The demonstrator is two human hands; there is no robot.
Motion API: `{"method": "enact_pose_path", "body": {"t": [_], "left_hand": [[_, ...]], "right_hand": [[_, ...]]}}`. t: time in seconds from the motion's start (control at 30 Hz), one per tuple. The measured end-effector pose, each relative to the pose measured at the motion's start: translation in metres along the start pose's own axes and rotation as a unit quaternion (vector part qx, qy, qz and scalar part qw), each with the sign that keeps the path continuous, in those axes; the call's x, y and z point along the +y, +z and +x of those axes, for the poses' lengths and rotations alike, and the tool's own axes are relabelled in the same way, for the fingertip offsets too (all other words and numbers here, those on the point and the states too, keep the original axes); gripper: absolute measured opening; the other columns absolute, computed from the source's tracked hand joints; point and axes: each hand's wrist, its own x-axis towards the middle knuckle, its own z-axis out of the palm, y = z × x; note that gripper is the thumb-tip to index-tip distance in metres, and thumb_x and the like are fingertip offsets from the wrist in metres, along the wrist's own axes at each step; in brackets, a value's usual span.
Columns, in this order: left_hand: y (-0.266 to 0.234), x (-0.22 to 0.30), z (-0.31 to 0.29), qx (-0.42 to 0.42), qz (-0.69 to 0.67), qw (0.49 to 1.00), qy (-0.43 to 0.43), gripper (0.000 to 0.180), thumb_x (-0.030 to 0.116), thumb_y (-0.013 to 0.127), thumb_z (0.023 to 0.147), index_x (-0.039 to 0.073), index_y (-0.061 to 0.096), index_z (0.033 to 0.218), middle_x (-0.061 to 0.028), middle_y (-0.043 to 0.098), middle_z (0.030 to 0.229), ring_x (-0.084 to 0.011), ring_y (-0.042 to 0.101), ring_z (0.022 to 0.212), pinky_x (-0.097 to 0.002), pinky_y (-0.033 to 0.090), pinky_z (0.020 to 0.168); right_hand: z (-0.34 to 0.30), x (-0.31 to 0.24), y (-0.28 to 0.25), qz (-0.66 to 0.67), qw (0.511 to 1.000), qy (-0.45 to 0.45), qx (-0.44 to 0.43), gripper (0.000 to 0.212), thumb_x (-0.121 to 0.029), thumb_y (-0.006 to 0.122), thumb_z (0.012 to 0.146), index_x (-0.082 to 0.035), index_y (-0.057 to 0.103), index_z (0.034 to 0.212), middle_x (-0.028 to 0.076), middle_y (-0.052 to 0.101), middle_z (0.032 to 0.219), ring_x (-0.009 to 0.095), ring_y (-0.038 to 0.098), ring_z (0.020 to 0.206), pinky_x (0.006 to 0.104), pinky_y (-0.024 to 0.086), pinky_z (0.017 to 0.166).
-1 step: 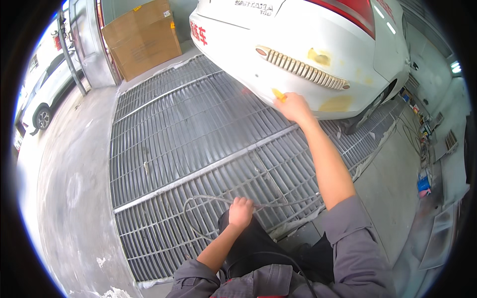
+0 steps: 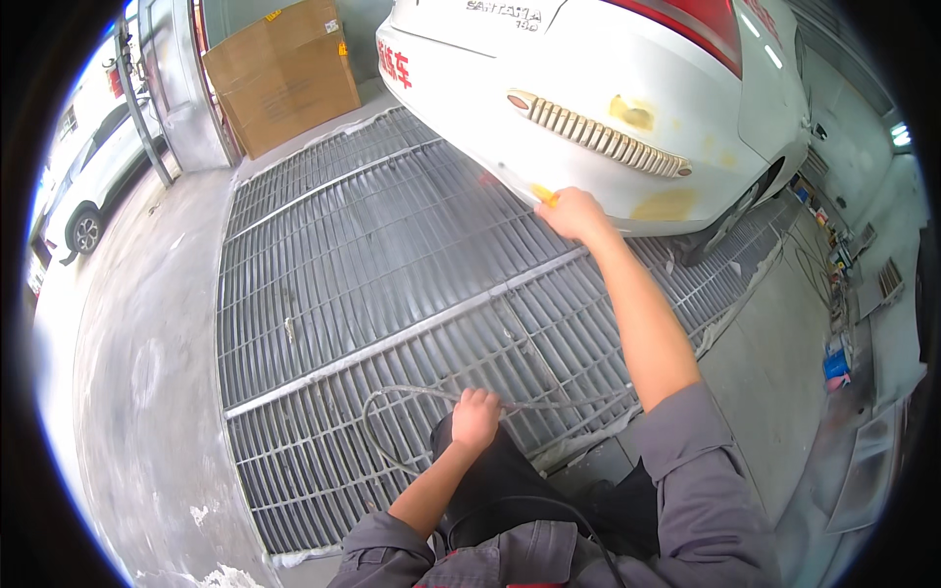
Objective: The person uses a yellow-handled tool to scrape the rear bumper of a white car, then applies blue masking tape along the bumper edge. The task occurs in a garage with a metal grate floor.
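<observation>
My right hand [image 2: 573, 214] pinches a small flat yellow piece [image 2: 545, 196] at the lower edge of the white car's rear bumper [image 2: 569, 171]. Most of the piece is hidden by the fingers; I cannot tell whether it touches the paint. Tan-yellow patches [image 2: 665, 205] mark the bumper near the wheel and above the slatted trim strip [image 2: 598, 137]. My left hand [image 2: 475, 418] is closed in a fist over my knee. A grey hose [image 2: 412, 389] runs past its knuckles; whether the fingers hold anything is hidden.
A metal floor grating [image 2: 382, 265] spans the floor in front of me and under the car. A large cardboard box [image 2: 284, 83] leans at the back left. Another white car [image 2: 103, 171] stands outside the doorway. Cables and tools line the right wall, near a blue container [image 2: 836, 365].
My right hand has shifted slightly left and down along the bumper's lower edge with the yellow piece. My left hand stays where it was.
</observation>
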Motion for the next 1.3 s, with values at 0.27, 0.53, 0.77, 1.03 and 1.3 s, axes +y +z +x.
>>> {"method": "enact_pose_path", "body": {"t": [0.27, 0.53, 0.77, 1.03, 1.3], "left_hand": [[-0.015, -0.024, -0.018, 0.000, 0.027, 0.999, -0.043, 0.010, 0.016, 0.070, 0.089, 0.010, 0.076, 0.094, -0.0092, 0.070, 0.097, -0.0353, 0.064, 0.102, -0.0503, 0.058, 0.084], [-0.018, -0.015, -0.014, -0.037, 0.032, 0.999, -0.021, 0.013, 0.012, 0.074, 0.084, 0.010, 0.077, 0.096, -0.0087, 0.072, 0.100, -0.0343, 0.064, 0.106, -0.0490, 0.057, 0.089], [0.002, -0.006, -0.003, -0.027, 0.043, 0.999, -0.006, 0.011, 0.014, 0.068, 0.088, 0.010, 0.077, 0.092, -0.0087, 0.073, 0.099, -0.0358, 0.064, 0.105, -0.0517, 0.056, 0.087], [-0.011, -0.075, 0.010, 0.049, 0.107, 0.990, -0.080, 0.018, 0.010, 0.075, 0.082, 0.006, 0.077, 0.099, -0.0165, 0.072, 0.104, -0.0412, 0.063, 0.107, -0.0511, 0.052, 0.097], [-0.053, 0.006, 0.015, -0.085, 0.278, 0.921, -0.260, 0.054, 0.014, 0.082, 0.084, 0.015, 0.065, 0.135, -0.0089, 0.056, 0.150, -0.0336, 0.046, 0.148, -0.0575, 0.048, 0.109]], "right_hand": [[-0.065, 0.011, 0.047, 0.007, 1.000, 0.000, -0.026, 0.048, -0.048, 0.070, 0.098, -0.006, 0.076, 0.120, 0.025, 0.077, 0.112, 0.043, 0.073, 0.108, 0.0511, 0.056, 0.095], [-0.128, 0.175, 0.053, 0.106, 0.980, 0.153, 0.072, 0.048, -0.048, 0.072, 0.097, -0.006, 0.078, 0.119, 0.024, 0.078, 0.110, 0.045, 0.073, 0.105, 0.0531, 0.058, 0.093], [-0.123, 0.293, 0.042, 0.239, 0.924, 0.265, 0.140, 0.049, -0.049, 0.072, 0.097, -0.003, 0.077, 0.114, 0.020, 0.076, 0.093, 0.035, 0.075, 0.087, 0.0485, 0.058, 0.079], [-0.094, 0.375, 0.002, 0.556, 0.749, 0.304, 0.193, 0.049, -0.055, 0.067, 0.103, -0.012, 0.067, 0.126, 0.006, 0.075, 0.105, 0.025, 0.071, 0.109, 0.0595, 0.050, 0.093], [-0.090, 0.469, -0.035, 0.747, 0.569, 0.329, 0.096, 0.051, -0.061, 0.063, 0.104, -0.016, 0.057, 0.127, 0.004, 0.069, 0.111, 0.025, 0.067, 0.118, 0.0665, 0.040, 0.104]]}}
